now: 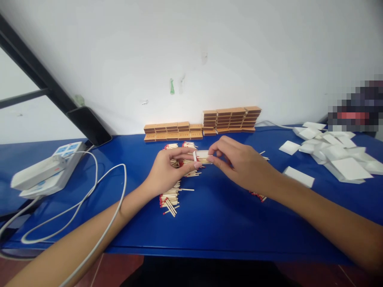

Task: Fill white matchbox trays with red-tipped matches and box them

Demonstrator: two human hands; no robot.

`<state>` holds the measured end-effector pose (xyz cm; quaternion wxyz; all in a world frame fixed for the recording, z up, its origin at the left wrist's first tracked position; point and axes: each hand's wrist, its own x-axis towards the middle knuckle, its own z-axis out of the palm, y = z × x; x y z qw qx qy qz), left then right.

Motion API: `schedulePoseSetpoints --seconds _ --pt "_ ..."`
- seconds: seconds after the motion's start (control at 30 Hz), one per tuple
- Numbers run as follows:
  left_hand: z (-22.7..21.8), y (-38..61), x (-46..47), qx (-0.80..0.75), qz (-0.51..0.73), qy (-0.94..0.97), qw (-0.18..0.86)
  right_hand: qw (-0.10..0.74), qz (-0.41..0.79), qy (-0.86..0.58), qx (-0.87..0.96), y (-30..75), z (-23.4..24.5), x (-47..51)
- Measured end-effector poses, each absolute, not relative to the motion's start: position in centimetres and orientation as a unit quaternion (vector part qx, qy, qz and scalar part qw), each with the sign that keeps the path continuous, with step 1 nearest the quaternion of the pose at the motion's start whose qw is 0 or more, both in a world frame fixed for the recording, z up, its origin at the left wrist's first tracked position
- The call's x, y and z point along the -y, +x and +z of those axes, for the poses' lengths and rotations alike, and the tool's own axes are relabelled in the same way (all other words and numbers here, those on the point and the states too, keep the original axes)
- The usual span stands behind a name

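Between my two hands, above the blue table, is a small white matchbox tray (203, 153) with matches lying in it. My left hand (169, 165) grips its left end between thumb and fingers. At the right end, my right hand (231, 157) pinches the tray with thumb and forefinger, and its other fingers are curled. Beneath and beside my left hand lies a pile of loose red-tipped matches (170, 197), partly hidden by the hand. A few more matches (259, 196) show from under my right hand and wrist.
Brown matchboxes (230, 119) stand stacked in rows along the wall. White paper trays (347, 163) are heaped on the right. On the left lies a power strip (56, 171) with an adapter, and a white cable (95, 179) loops across my left forearm. The blue table's (221, 227) front edge is near me.
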<state>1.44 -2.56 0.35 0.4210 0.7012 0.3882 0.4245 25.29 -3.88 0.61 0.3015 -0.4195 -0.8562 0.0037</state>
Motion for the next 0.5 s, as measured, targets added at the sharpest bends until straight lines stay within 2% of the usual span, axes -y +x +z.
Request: schedulePoseSetpoints --seconds 0.23,0.5 --pt "0.25 1.31 2.2 -0.396 0.443 0.658 0.463 0.324 0.058 -0.436 0.838 25.66 1.35 3.62" --pt "0.52 1.48 2.5 -0.394 0.422 0.673 0.462 0.325 0.105 -0.435 0.833 25.27 0.92 3.56"
